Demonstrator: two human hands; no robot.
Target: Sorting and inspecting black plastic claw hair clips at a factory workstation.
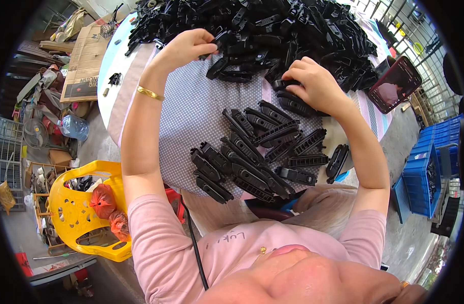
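Observation:
A big heap of black plastic parts (293, 35) covers the far side of a round table with a dotted grey cloth (184, 101). At the heap's near left edge, my left hand (187, 48) is closed, with a small black plastic part (207, 53) pinched in its fingertips. My right hand (317, 87) curls its fingers over a long black plastic part (283, 84) at the heap's near edge; another similar part lies just below it. Nearer to me, several long, ribbed black parts (255, 157) lie loosely grouped, some overlapping.
A phone (395, 85) stands tilted at the table's right edge. On my left is a yellow plastic chair (70, 213) with red bags (103, 201) on it. Blue crates (419, 177) stand on the floor at right; flattened cardboard (82, 63) leans at far left.

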